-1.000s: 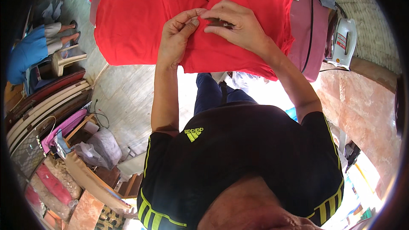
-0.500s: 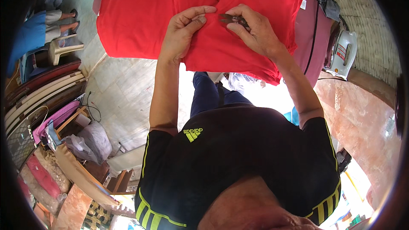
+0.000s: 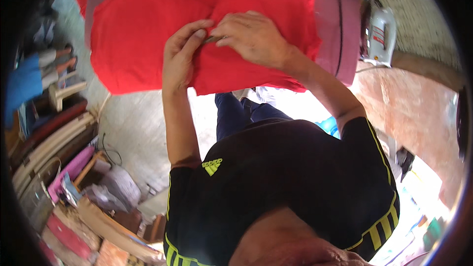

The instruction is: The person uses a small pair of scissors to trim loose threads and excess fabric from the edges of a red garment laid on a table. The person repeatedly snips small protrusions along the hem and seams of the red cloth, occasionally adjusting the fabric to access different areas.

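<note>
Red cloth (image 3: pixel 143 34) lies spread over a table with a mauve cover (image 3: pixel 347 44), its near edge hanging down. At the cloth's near part, the thumb and forefinger of my left hand (image 3: pixel 180 54) are closed in a pinch on the fabric. Just to the right, my right hand (image 3: pixel 256 39) is closed around small dark thread snips (image 3: pixel 213 39). Their tip points left and lies close to my left fingertips. Most of the snips are hidden under my right fingers, and what the tip touches is too small to tell.
A white clothes iron (image 3: pixel 382 37) stands beyond the table's right side, with a dark cord running along the cover. Stacked boards (image 3: pixel 54 143) and a plastic bag (image 3: pixel 118 187) are at the left. Another person in blue (image 3: pixel 24 83) is at the far left.
My right hand has moved left and turned over the snips, bringing their tip to my left fingertips. The whole view has shifted, so the cloth and both hands appear farther left.
</note>
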Action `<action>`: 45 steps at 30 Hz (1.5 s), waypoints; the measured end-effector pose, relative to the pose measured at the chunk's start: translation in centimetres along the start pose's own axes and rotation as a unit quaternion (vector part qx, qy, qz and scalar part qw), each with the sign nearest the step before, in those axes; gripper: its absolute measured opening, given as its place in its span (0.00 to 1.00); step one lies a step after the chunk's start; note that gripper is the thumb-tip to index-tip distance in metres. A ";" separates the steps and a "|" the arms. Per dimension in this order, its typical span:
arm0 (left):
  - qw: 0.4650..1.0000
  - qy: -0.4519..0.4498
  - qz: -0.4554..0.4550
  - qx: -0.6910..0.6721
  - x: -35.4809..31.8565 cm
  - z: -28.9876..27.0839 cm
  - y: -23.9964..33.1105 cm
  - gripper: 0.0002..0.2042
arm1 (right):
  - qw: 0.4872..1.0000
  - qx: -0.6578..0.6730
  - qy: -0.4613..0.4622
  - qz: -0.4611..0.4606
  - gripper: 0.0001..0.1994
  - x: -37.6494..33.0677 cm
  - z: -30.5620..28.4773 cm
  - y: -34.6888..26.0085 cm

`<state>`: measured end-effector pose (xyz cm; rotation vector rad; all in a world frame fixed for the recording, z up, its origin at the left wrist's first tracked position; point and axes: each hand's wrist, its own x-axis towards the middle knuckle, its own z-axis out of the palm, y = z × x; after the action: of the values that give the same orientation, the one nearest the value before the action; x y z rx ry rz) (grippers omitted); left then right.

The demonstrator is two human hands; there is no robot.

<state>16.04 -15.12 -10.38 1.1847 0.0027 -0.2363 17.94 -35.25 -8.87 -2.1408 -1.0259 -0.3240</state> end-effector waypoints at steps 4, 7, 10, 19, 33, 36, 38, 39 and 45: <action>0.992 0.045 0.052 0.110 -2.9 -0.5 1.6 0.06 | 0.979 0.194 0.035 0.052 0.12 -1.0 -1.2 -2.9; 0.956 0.022 0.005 0.292 -5.9 -1.3 4.9 0.02 | 0.985 0.145 -0.036 0.089 0.12 -3.0 -2.6 -3.9; 0.847 0.030 0.051 0.529 -5.0 0.3 6.5 0.02 | 0.992 0.076 -0.069 0.071 0.13 -5.4 -0.5 -3.4; 0.804 -0.201 0.309 0.467 6.9 11.9 -0.9 0.15 | 0.936 0.161 0.141 0.280 0.06 -9.6 -8.0 -1.2; 0.975 -0.026 0.098 0.200 8.0 7.0 -2.4 0.03 | 0.833 0.285 0.260 0.396 0.08 -14.2 -7.3 2.2; 0.963 -0.018 0.104 0.249 7.8 7.6 -2.6 0.04 | 0.887 0.164 0.241 0.359 0.13 -12.3 -8.6 1.7; 0.948 -0.008 0.142 0.285 8.2 8.6 -3.1 0.06 | 0.916 0.077 0.214 0.330 0.16 -10.7 -9.4 1.7; 0.940 -0.011 0.149 0.308 8.3 8.9 -3.1 0.10 | 0.925 0.042 0.195 0.324 0.16 -10.0 -9.8 2.0; 0.791 -0.065 0.345 0.500 8.7 11.6 -4.9 0.15 | 0.929 0.075 0.164 0.324 0.14 -8.2 -9.0 4.7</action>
<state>22.25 -29.07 -11.58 2.1285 -0.7562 0.4013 16.89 -48.28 -8.99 -2.0588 -0.1205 -0.2549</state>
